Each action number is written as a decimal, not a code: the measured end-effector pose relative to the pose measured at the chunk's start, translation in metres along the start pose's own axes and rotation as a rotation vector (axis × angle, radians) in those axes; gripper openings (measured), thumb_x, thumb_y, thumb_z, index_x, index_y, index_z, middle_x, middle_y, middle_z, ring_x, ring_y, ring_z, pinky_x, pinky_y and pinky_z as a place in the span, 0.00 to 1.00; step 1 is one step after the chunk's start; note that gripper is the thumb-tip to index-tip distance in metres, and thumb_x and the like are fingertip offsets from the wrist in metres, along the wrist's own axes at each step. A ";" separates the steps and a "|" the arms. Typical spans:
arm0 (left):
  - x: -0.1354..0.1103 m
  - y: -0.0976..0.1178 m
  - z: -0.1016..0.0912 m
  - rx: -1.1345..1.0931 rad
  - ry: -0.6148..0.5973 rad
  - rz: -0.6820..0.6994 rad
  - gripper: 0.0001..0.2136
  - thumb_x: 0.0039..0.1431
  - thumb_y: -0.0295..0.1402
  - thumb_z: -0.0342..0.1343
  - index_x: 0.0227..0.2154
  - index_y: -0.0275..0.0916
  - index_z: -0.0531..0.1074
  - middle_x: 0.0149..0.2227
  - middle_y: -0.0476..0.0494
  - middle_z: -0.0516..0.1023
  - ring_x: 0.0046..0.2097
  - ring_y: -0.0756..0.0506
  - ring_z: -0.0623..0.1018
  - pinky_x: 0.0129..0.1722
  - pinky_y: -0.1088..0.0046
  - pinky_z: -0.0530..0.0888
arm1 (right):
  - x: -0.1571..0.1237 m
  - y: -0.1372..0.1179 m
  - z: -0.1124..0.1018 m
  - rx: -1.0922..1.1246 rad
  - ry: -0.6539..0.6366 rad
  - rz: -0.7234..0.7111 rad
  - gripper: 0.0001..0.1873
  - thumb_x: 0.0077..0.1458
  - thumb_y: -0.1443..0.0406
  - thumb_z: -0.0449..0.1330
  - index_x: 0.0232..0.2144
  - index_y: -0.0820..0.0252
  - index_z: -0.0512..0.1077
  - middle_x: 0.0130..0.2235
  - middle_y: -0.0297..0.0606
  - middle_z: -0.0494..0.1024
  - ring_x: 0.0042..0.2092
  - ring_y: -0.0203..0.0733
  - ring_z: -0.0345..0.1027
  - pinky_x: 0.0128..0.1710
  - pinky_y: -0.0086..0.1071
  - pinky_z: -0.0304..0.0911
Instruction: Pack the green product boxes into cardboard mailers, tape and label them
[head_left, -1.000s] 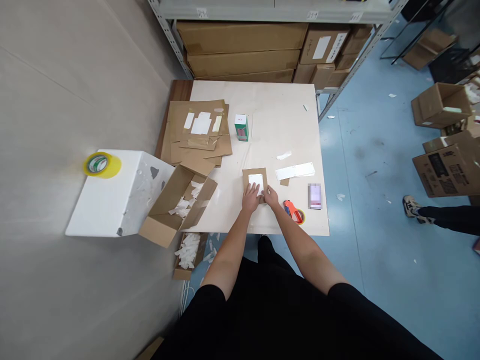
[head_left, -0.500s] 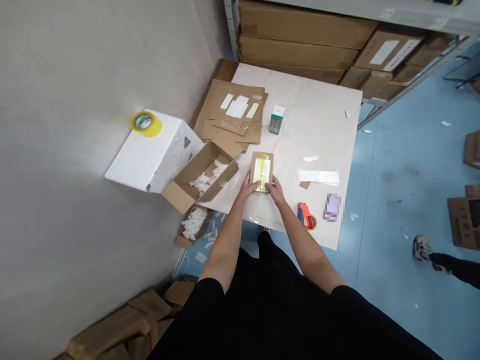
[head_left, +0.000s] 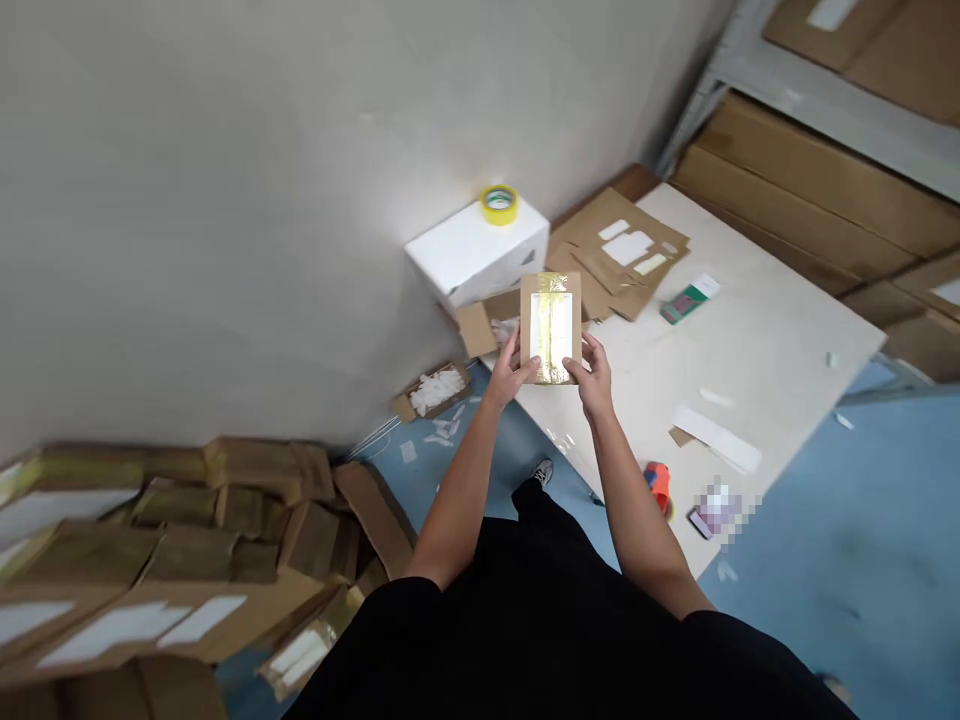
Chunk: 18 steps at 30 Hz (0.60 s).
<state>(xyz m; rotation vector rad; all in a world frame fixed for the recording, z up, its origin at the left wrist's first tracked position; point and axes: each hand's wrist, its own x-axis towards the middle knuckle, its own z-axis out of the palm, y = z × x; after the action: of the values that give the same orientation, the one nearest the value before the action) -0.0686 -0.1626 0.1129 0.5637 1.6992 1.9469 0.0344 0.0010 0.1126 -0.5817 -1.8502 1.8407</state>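
Note:
I hold a small brown cardboard parcel (head_left: 551,325) with a white label and shiny tape on its face, lifted off the table and turned upright in front of me. My left hand (head_left: 511,370) grips its lower left edge with fingers curled on it. My right hand (head_left: 594,372) grips its lower right edge the same way. The white table (head_left: 757,360) lies to the right of the parcel.
A white foam box (head_left: 472,252) carries a yellow tape roll (head_left: 499,203). Flattened cardboard (head_left: 622,250), a green and white box (head_left: 688,298), a paper strip (head_left: 716,438), an orange tape dispenser (head_left: 658,482) and a phone (head_left: 716,510) lie on the table. Taped parcels (head_left: 172,560) pile on the floor at left. Shelves hold cartons (head_left: 817,190).
Both hands have lifted the parcel off the table and raised it upright. My view has swung left, so the floor pile of parcels now shows.

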 end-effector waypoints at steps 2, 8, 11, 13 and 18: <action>-0.030 0.010 -0.048 0.016 0.133 0.030 0.46 0.63 0.52 0.64 0.77 0.50 0.48 0.76 0.42 0.56 0.75 0.32 0.58 0.72 0.50 0.63 | -0.004 -0.006 0.048 0.021 -0.137 0.002 0.39 0.57 0.51 0.68 0.68 0.46 0.64 0.64 0.44 0.73 0.65 0.55 0.66 0.61 0.54 0.68; -0.162 0.031 -0.182 0.068 0.521 0.062 0.45 0.60 0.53 0.66 0.75 0.51 0.52 0.77 0.42 0.54 0.74 0.30 0.60 0.69 0.48 0.68 | -0.058 -0.015 0.210 0.112 -0.533 0.033 0.39 0.55 0.51 0.68 0.67 0.49 0.66 0.61 0.44 0.77 0.61 0.56 0.71 0.62 0.54 0.67; -0.240 0.040 -0.230 0.066 0.699 0.083 0.45 0.61 0.52 0.66 0.75 0.52 0.51 0.77 0.42 0.54 0.74 0.31 0.60 0.69 0.49 0.67 | -0.106 -0.020 0.286 0.118 -0.736 0.044 0.39 0.56 0.51 0.68 0.67 0.50 0.67 0.60 0.43 0.78 0.60 0.56 0.72 0.61 0.53 0.69; -0.292 0.045 -0.253 0.062 0.819 0.097 0.44 0.61 0.52 0.65 0.75 0.52 0.52 0.77 0.42 0.55 0.73 0.31 0.61 0.69 0.50 0.68 | -0.140 -0.023 0.330 0.120 -0.843 0.066 0.39 0.55 0.51 0.69 0.66 0.50 0.68 0.58 0.43 0.79 0.59 0.55 0.72 0.60 0.52 0.69; -0.413 0.055 -0.287 0.070 1.138 0.135 0.45 0.59 0.53 0.67 0.75 0.52 0.53 0.76 0.42 0.57 0.72 0.32 0.64 0.68 0.49 0.68 | -0.230 -0.026 0.425 0.121 -1.121 0.095 0.37 0.53 0.50 0.70 0.63 0.50 0.69 0.52 0.41 0.81 0.54 0.52 0.74 0.56 0.48 0.71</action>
<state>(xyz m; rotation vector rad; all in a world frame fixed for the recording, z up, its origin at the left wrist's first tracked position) 0.0816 -0.6457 0.1324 -0.5796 2.3730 2.5144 -0.0332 -0.4781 0.1334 0.5700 -2.2909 2.5885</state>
